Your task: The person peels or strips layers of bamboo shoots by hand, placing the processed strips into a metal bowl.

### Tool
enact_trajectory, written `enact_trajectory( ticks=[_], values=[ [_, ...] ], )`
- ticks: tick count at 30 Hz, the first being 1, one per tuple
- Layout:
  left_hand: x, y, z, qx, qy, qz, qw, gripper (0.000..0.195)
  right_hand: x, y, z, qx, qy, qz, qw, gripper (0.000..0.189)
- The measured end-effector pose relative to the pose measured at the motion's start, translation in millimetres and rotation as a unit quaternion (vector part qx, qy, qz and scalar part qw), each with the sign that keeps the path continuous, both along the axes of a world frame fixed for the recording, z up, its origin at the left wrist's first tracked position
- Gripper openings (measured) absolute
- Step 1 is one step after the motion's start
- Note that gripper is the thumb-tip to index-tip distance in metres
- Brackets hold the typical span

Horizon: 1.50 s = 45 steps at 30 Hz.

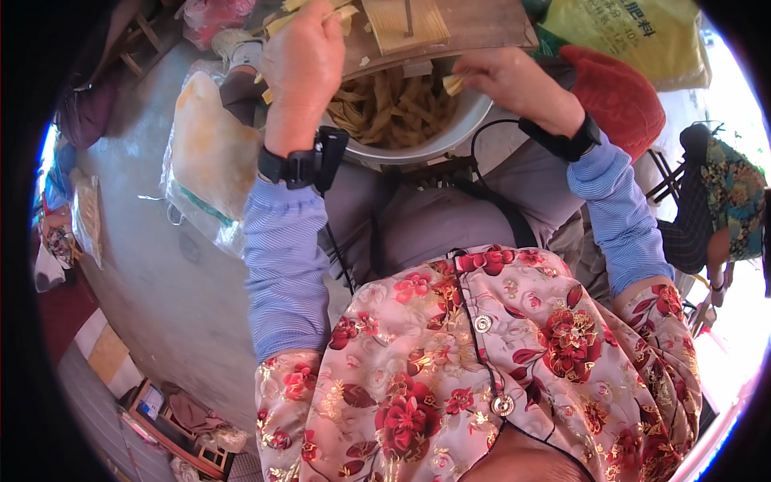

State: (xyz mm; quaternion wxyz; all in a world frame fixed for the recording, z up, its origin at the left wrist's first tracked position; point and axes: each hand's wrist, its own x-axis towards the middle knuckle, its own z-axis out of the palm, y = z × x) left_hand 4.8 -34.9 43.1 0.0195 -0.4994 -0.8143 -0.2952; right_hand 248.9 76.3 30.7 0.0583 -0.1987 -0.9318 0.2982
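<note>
My left hand [306, 66] is closed around several flat pale yellow strips [278, 25], whose ends stick out on both sides of the fist. What the strips are made of is hard to tell. Between the thumb and fingers of my right hand [509, 78] is a short yellow strip piece [453, 84]. Below and between the hands stands a round metal basin [415, 155], filled with limp brownish strips [391, 111]. A wooden board [482, 30] lies across its far side. On the board rests a ribbed yellow slab [388, 27] with a narrow dark bar on it.
A clear plastic bag with a pale bundle [211, 144] lies on the floor at left. To the right are a red cloth item [620, 102] and a yellow printed sack [632, 42]. Another person [732, 199] is at the right edge; someone's shoe [232, 45] shows at upper left.
</note>
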Motion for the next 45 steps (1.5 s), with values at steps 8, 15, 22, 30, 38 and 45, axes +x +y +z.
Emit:
enact_trajectory(
  ticks=[8,15,22,30,38,45],
  values=[
    [-11,-22,-4,0.008,-0.069,-0.026,0.997,0.026,-26,-20,-25,0.090,-0.258,0.170,0.947,0.019],
    [-12,-45,-7,0.126,-0.536,-0.141,0.822,0.019,-72,-22,-65,-0.026,-0.409,0.195,0.891,0.026],
    [-18,-61,-23,-0.096,-0.735,-0.273,0.614,0.017,-80,-25,-141,-0.072,-0.255,0.150,0.952,0.032],
    [-13,-59,-40,-0.197,-0.709,-0.342,0.585,0.016,-65,-34,-19,-0.165,-0.303,0.055,0.937,0.023],
    [26,-46,-57,-0.253,-0.369,-0.320,0.835,0.019,-40,-40,123,-0.690,0.072,-0.021,0.720,0.025],
    [42,-1,-66,-0.421,-0.179,-0.186,0.869,0.020,-5,-44,130,-0.668,0.293,0.194,0.656,0.020]
  ],
)
